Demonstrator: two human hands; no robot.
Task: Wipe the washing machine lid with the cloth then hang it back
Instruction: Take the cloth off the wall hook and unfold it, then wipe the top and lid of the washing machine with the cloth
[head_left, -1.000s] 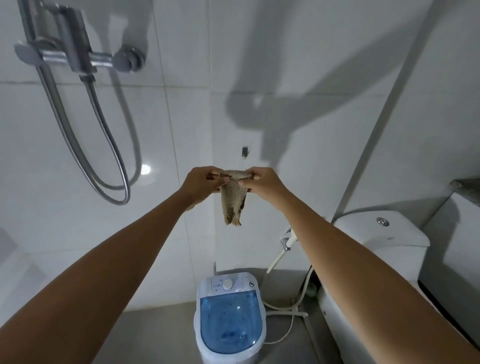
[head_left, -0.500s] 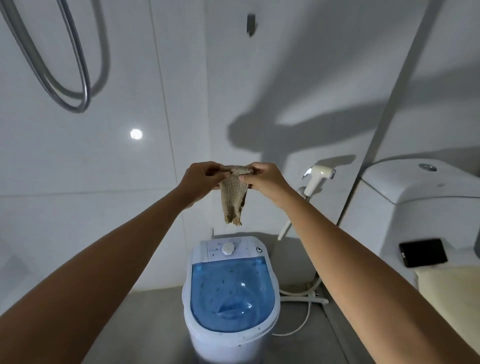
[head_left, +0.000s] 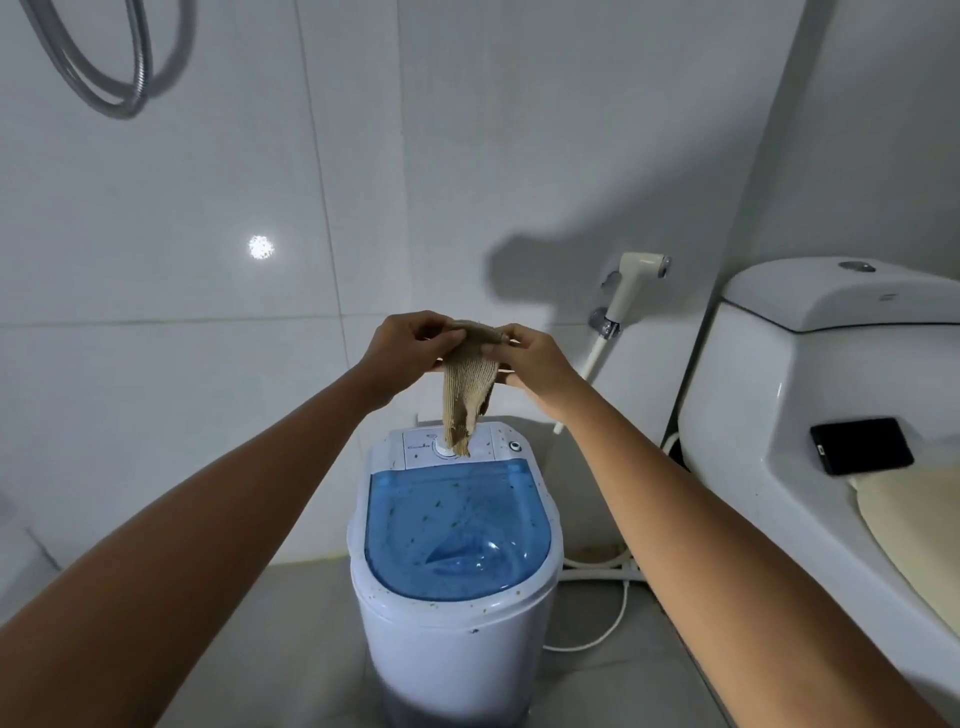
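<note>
White bathroom tiles back the left hand (head_left: 402, 345) and right hand (head_left: 535, 358), fingers pinching a tan cloth (head_left: 467, 389) above the washing machine's speckled blue lid (head_left: 457, 530).

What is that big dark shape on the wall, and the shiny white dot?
In the head view, the dark shape is a shadow on the tiled wall, likely cast by the raised arms holding the cloth. The white dot is glare from a light bouncing off the glossy tile. The wide lens also bends the wall corner near the toilet tank.
</note>
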